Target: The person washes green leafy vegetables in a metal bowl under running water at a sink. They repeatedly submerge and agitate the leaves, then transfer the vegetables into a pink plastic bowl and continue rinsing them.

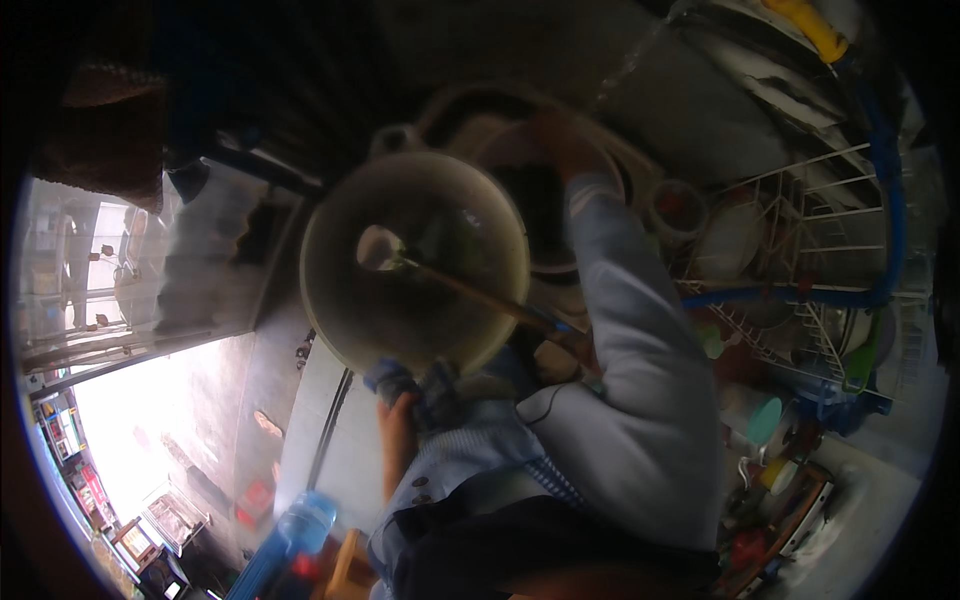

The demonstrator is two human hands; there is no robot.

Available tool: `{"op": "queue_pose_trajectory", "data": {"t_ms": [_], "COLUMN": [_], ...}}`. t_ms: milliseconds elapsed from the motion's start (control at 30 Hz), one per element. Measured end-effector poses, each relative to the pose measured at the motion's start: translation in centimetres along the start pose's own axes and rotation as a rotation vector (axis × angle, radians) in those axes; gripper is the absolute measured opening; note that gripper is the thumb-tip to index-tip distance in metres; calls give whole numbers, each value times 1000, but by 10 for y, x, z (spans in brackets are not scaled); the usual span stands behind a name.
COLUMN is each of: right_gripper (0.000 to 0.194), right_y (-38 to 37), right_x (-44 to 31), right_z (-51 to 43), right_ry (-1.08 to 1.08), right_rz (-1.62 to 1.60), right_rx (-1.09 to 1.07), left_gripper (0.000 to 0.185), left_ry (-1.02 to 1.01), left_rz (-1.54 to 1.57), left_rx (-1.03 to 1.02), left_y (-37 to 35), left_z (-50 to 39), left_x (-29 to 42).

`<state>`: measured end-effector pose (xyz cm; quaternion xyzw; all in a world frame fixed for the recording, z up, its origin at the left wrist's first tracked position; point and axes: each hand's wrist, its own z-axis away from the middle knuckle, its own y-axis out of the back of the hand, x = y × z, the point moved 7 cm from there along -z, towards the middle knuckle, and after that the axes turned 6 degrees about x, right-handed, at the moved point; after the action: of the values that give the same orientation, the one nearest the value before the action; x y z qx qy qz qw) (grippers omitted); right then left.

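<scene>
A large round pot [352,322] stands before me, with dark contents that are hard to make out. A ladle [379,247] rests in it, its wooden handle [480,296] slanting across the right rim. At the pot's near rim, my left hand [399,427] grips a dark blue cloth [394,381]; the cloth hides the fingers and whatever lies under it. My right arm reaches out past the pot. My right hand [559,142] is dark and blurred over a wide round basin [491,142] beside the pot, and its fingers cannot be made out.
A white wire dish rack [840,210] with dishes stands at right, crossed by a blue hose [892,217] with a yellow end piece [814,30]. A small round container [679,210] sits beside the basin. A large blue water bottle [306,517] is at lower left.
</scene>
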<state>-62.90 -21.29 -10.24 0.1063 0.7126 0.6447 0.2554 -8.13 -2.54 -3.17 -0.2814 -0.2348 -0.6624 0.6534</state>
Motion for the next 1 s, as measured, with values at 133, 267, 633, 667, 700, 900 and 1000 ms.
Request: {"op": "queue_pose_trajectory", "data": {"t_ms": [133,267,633,667,700,900,1000], "right_gripper": [30,30,34,35,35,37,37], "right_y": [-6,2,18,8,1,-49,-62], "right_x": [27,80,43,43,37,44,63], "right_z": [21,54,42,33,27,21,30], "right_ry": [-131,-174,63,-84,-62,116,146], "right_rz": [108,236,23,-218,-89,-74,-115], "right_rx": [-33,-41,109,-15,-82,96,300], "left_gripper": [31,25,23,24,24,28,30], "left_ry": [60,-169,-65,-64,-66,-42,-40], "left_rz": [-59,-226,-99,-69,-41,-173,-150], "left_rx": [46,-28,26,17,7,36,11], "left_y": [4,-4,1,0,0,5,3], "left_z": [5,7,4,4,4,1,-2], "left_x": [3,19,6,6,5,2,0]}}
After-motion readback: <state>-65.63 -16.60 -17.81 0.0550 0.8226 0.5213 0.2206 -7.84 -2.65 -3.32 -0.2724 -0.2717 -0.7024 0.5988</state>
